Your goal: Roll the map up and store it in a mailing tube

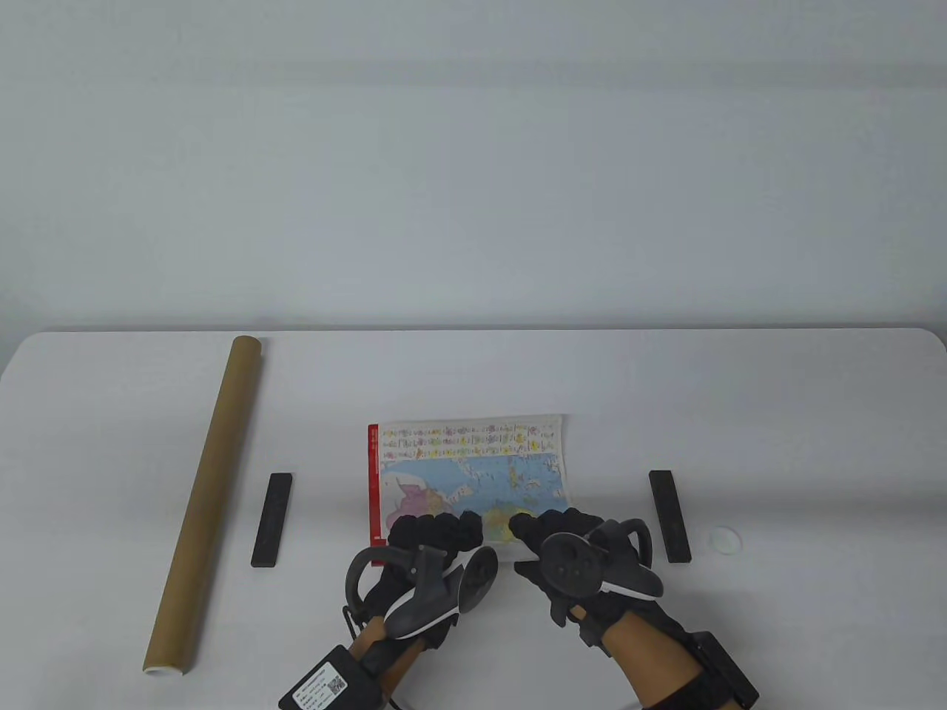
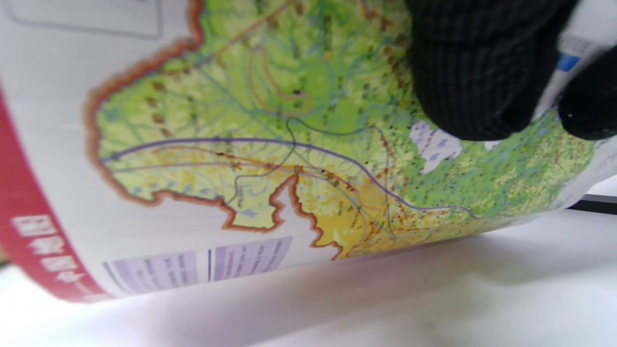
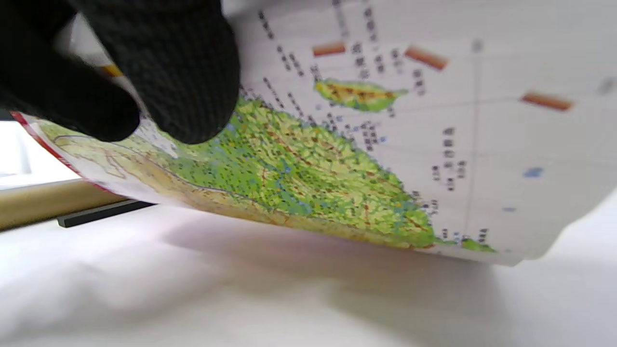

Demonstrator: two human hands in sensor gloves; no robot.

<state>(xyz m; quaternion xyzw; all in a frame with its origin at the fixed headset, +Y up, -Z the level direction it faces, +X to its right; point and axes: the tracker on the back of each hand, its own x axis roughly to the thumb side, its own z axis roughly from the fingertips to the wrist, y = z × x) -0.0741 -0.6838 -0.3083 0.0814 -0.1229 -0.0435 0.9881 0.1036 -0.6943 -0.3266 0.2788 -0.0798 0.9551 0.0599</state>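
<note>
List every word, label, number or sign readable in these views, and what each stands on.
None can be read.
map: white characters on its red border and small printed place names, too blurred and small.
White tag on the left hand wrist unit: a QR code and fine print, too small.
mailing tube: no print visible.

1. Table (image 1: 777, 384) — white, matte top with rounded far corners; it fills the lower half of the table view and extends well beyond the hands on both sides.
2. Wall (image 1: 473, 148) — plain pale grey-blue surface rising directly behind the table's far edge, ahead of the hands; faint horizontal bands of shading cross it.
3. Lighting — soft and even, with diffuse shadows on the tabletop, seen as greyish patches in both wrist views.
</note>
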